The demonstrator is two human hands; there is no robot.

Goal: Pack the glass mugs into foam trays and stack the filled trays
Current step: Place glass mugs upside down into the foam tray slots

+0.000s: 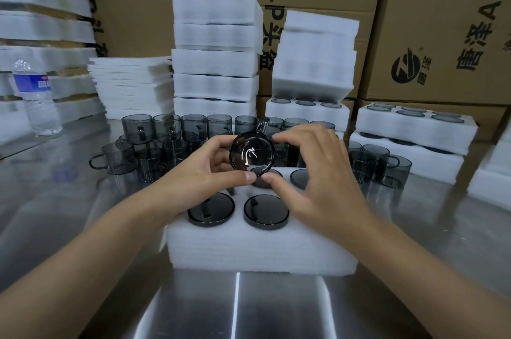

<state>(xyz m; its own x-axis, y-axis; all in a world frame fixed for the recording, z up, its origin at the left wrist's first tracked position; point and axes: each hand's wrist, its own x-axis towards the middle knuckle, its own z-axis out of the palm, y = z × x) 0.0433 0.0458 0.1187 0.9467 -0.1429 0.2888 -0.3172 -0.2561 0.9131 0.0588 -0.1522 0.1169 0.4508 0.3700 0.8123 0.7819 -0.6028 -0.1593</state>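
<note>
Left hand (204,165) and right hand (312,170) reach forward together. Filled tray stacks (215,62) stand clear at twelve o'clock. Nearest, for easy reach, sits the foam tray (257,250). Above its centre both hands' fingertips pinch a smoked glass mug (251,152), tilted, likely for checking before seating.

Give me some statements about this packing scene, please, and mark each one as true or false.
1. The left hand and the right hand together hold one glass mug over the foam tray. True.
2. The foam tray has no mug in it. False: packed mugs already sit in its pockets.
3. A water bottle stands on the table at the person's left. True.
4. Every mug is already packed. False: many loose mugs stand on the table behind the tray.
</note>
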